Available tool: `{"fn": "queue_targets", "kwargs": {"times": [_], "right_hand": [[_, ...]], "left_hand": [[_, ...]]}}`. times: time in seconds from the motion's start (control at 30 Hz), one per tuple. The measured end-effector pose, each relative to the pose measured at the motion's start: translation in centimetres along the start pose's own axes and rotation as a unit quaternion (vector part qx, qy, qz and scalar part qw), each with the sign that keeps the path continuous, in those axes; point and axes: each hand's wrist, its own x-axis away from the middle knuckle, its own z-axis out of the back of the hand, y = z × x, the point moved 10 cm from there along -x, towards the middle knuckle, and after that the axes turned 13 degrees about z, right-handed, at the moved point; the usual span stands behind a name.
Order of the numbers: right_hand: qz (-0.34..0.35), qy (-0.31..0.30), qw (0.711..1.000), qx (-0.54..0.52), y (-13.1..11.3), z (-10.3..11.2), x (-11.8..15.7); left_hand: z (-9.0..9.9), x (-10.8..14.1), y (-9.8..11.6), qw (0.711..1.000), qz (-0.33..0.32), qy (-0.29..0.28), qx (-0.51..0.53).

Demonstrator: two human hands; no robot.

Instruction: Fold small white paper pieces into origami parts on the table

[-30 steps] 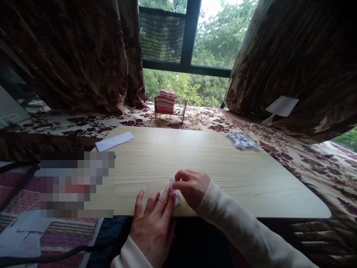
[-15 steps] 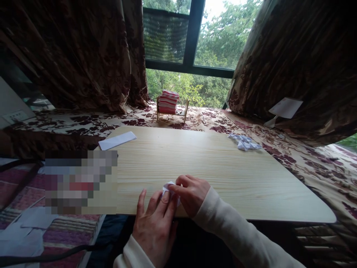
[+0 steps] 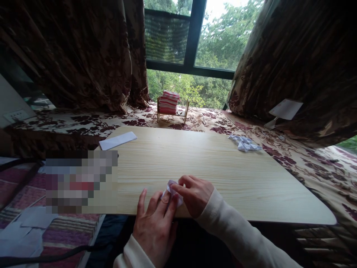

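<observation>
A small folded piece of white paper (image 3: 172, 183) lies near the front edge of the wooden table (image 3: 156, 160), partly hidden by my fingers. My left hand (image 3: 156, 219) rests flat with spread fingers, its fingertips pressing on the paper's left side. From the right, my right hand (image 3: 195, 193) pinches the paper's upper part between thumb and fingers.
Folded paper pieces (image 3: 244, 143) lie in a pile at the table's back right. A stack of white paper strips (image 3: 118, 140) is at the back left. Behind the table, a small rack (image 3: 185, 111) holds striped pink cloths (image 3: 169, 102). A white lamp (image 3: 286, 108) stands at right.
My right hand has shifted slightly to the right, and the paper's upper part stands more raised and turned that way. The left hand has stayed nearly still.
</observation>
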Motion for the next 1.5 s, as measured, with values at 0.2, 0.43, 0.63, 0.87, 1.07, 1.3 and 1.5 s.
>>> {"fn": "queue_targets", "kwargs": {"times": [0.2,0.43,0.63,0.87,1.07,1.3,1.5], "right_hand": [[0.001,-0.029,1.0,-0.007,-0.3,-0.5,-0.4],[-0.006,-0.021,1.0,0.006,0.1,0.1,0.1],[-0.001,-0.018,1.0,0.004,0.1,-0.2,0.2],[0.0,-0.032,0.999,0.004,-0.2,-0.2,-0.2],[-0.005,0.044,0.999,-0.011,0.2,2.1,0.4],[0.001,0.079,0.996,-0.04,0.2,1.5,1.4],[0.049,0.04,0.997,0.034,-1.3,1.3,2.0]], "left_hand": [[-0.4,0.1,-0.2,1.0,0.005,-0.004,-0.015],[-0.4,0.2,-0.4,1.0,0.015,-0.01,-0.005],[-0.4,0.2,-0.2,1.0,0.013,-0.015,-0.002],[-0.4,0.3,-0.3,1.0,0.007,-0.006,0.002],[-0.3,0.3,-0.2,1.0,0.002,0.001,-0.003],[0.0,0.3,-0.1,1.0,0.003,0.002,-0.013],[-0.1,0.2,-0.1,1.0,0.005,0.002,-0.008]]}}
